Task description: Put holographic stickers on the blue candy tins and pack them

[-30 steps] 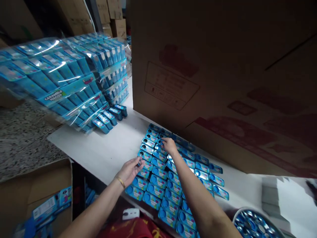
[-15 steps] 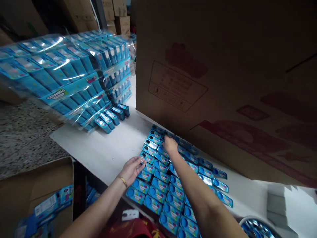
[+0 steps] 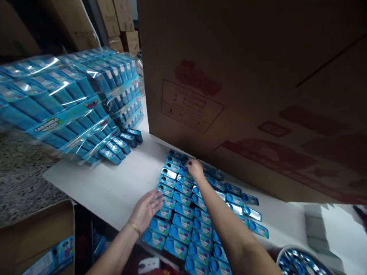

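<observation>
Several rows of small flat blue packs (image 3: 181, 233) with printed fronts lie side by side on the white table. Most show a blue round disc at one end; those along the far left show a dark round spot instead. My right hand (image 3: 195, 169) reaches into the far end of the rows, fingers bent and pinched together at a pack; what is between them is hidden. Beside the left edge of the rows hovers my left hand (image 3: 146, 209), a bracelet on its wrist. Its fingers are spread, palm partly turned up, and nothing shows in them.
A big cardboard box (image 3: 246, 95) stands right behind the packs. Plastic-wrapped stacks of blue boxes (image 3: 65, 110) rise at the left, with several loose blue boxes (image 3: 114, 151) before them. An open carton (image 3: 37, 221) sits lower left; a round tub (image 3: 301, 263) of shiny blue pieces is lower right.
My left hand has opened and drawn slightly down and left, off the packs. My right hand stays at the far end, slightly nearer. The whole view has shifted a little.
</observation>
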The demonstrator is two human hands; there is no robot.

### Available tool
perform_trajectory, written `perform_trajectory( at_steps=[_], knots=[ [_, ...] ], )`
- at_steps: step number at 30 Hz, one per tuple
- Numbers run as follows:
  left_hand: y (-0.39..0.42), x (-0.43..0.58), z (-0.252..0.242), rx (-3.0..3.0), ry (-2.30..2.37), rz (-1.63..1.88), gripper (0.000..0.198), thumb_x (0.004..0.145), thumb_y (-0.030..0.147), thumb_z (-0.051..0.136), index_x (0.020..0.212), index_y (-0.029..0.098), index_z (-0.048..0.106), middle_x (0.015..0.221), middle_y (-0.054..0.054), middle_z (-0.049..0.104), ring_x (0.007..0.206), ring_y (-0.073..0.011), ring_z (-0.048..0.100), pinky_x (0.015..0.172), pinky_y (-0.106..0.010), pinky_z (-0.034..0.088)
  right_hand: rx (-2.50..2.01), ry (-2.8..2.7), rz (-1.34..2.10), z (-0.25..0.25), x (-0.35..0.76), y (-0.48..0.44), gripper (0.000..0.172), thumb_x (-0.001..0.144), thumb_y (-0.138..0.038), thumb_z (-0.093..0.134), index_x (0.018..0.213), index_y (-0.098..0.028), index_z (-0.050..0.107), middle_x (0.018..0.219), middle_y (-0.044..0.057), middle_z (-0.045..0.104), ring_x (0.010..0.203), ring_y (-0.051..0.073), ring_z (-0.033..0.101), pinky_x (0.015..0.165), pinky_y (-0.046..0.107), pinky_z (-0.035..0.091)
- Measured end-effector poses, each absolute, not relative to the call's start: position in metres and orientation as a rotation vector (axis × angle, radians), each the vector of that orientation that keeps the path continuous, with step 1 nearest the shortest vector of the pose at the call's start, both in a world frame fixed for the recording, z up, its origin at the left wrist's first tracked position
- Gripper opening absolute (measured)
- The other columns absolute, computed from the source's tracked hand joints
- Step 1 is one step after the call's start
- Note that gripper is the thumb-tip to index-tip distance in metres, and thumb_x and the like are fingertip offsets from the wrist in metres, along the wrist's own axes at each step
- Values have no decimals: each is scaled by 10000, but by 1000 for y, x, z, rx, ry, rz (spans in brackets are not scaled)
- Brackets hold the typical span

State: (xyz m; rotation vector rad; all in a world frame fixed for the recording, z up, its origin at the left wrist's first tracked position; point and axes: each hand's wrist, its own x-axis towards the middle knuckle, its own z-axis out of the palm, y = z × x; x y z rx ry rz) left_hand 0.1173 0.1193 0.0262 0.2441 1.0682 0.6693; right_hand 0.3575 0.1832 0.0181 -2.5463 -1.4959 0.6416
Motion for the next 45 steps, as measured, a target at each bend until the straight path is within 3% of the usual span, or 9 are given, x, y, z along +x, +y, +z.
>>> perform_trajectory(
  at_steps=[10,16,21,26,31,34,37,41,45],
  knots=[
    [105,95,22,236,1205,697,231,750,121,530,981,131,522,981,-138,618,868,-193,615,737,-291,505,-2749,-1490,855,-3,369,238,363,562,-204,698,913,-135,639,964,165,626,879,286,587,662,313,442],
    [97,99,33,341,1181,622,274,721,148,581,990,126,534,965,-136,627,825,-190,625,709,-284,513,-2616,-1478,700,17,355,214,417,644,-219,651,1042,-131,567,987,165,610,921,266,569,721,326,429],
    [97,84,26,439,1179,591,255,709,63,543,956,119,563,918,-116,644,815,-181,627,718,-296,522,-2379,-1326,341,17,388,82,350,829,-324,406,1164,-230,447,1085,51,559,968,148,525,824,257,387],
    [99,87,14,432,1214,512,246,711,46,486,917,140,583,888,-79,653,804,-170,628,656,-267,543,-2621,-388,-212,6,476,-149,514,799,-449,361,1152,-82,429,1106,173,498,1041,240,453,867,341,351],
    [90,106,21,497,1226,433,226,731,63,477,900,152,598,882,-72,654,796,-155,625,652,-242,542,-2875,596,406,-23,503,-269,921,606,-699,435,1290,-111,249,1241,250,326,1090,382,392,825,497,328],
    [83,119,28,536,1198,421,222,730,72,491,898,162,604,896,-70,652,806,-159,623,661,-250,542,-2871,557,467,-43,498,-261,841,626,-650,446,1283,-160,257,1273,231,277,1097,409,373,791,550,319],
    [75,134,33,567,1178,404,225,730,81,501,910,168,604,909,-71,650,810,-162,622,653,-248,541,-2816,415,388,-52,494,-248,640,673,-498,480,1194,-140,379,1192,202,390,1066,346,427,808,475,346],
    [63,151,37,604,1167,367,240,730,94,518,944,168,597,899,-75,650,777,-159,627,639,-249,540,-2629,296,311,-49,496,-261,382,659,-375,510,971,-157,530,896,85,573,883,240,535,761,338,398],
    [55,165,37,614,1150,342,273,723,91,522,981,154,585,898,-83,649,796,-166,625,657,-259,538,-2387,329,190,-35,502,-287,419,669,-485,448,912,-152,525,593,-16,531,552,158,520,515,258,413]
  ],
)
